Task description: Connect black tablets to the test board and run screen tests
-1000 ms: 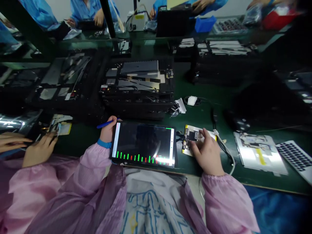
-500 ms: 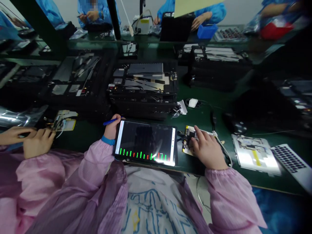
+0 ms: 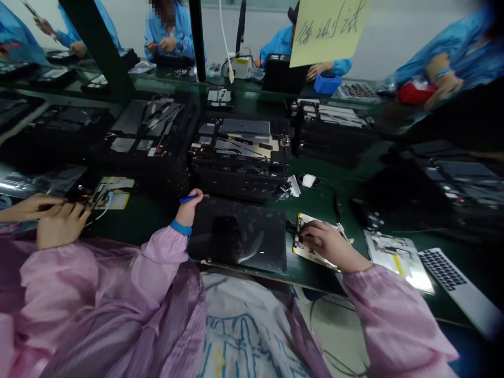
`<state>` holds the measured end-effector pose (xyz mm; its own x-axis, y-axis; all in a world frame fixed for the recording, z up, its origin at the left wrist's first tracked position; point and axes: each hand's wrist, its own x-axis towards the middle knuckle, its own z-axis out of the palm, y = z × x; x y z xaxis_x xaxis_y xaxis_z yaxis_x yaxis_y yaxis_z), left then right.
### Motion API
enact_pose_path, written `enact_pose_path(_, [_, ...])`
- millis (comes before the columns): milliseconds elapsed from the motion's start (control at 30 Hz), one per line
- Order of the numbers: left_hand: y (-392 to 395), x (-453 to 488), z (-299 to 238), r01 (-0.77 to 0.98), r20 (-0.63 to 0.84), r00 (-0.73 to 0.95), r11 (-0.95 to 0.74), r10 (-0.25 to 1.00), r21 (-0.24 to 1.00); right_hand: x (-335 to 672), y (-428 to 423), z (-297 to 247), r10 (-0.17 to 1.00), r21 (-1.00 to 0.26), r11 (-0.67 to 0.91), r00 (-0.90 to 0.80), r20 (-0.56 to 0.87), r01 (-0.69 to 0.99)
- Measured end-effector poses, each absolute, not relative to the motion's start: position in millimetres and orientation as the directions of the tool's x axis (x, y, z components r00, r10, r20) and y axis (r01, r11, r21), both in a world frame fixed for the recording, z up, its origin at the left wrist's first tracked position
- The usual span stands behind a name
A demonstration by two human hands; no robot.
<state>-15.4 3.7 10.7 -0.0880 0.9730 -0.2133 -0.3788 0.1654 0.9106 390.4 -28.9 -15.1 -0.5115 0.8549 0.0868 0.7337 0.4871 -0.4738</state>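
Observation:
A black tablet [image 3: 240,236] lies flat before me on the green bench, its screen dark. My left hand [image 3: 188,208] grips the tablet's far left corner and holds a blue pen [image 3: 188,198] between its fingers. My right hand [image 3: 328,242] rests on a yellow circuit board [image 3: 311,252] just right of the tablet, fingers curled and pressing at the board's left edge near a black connector [image 3: 291,228].
Black trays [image 3: 240,152] stacked with tablet parts stand behind the tablet. A silver plate [image 3: 397,252] and a keyboard [image 3: 449,269] lie at the right. A co-worker's hands [image 3: 51,218] work at the left. People in blue coats sit across the bench under a yellow paper sign [image 3: 328,29].
The tablet's screen, which showed green and red bars, has gone dark. My right hand slid to the board's left edge. The view has tilted upward.

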Motion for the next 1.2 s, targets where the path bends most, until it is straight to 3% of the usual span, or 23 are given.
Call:
enact_pose_path(333, [3, -16, 12, -0.366, -0.219, -0.072, 0.179, 0.973, 0.913, 387, 5, 1, 0.752, -0.643, 0.4, -0.635, -0.178, 0.653])
enact_pose_path(800, [3, -16, 11, -0.356, -0.21, -0.058, 0.176, 0.976, 0.918, 393, 3, -7, 0.819, -0.696, 0.327, -0.56, -0.13, 0.64])
enact_pose_path(1033, [4, -17, 8, -0.361, -0.201, -0.055, 0.168, 0.978, 0.917, 386, 24, 2, 0.729, -0.687, 0.333, -0.639, -0.246, 0.645])
enact_pose_path(1200, [3, -16, 12, -0.373, -0.216, -0.071, 0.175, 0.974, 0.911, 388, 16, 5, 0.785, -0.687, 0.291, -0.577, -0.228, 0.666])
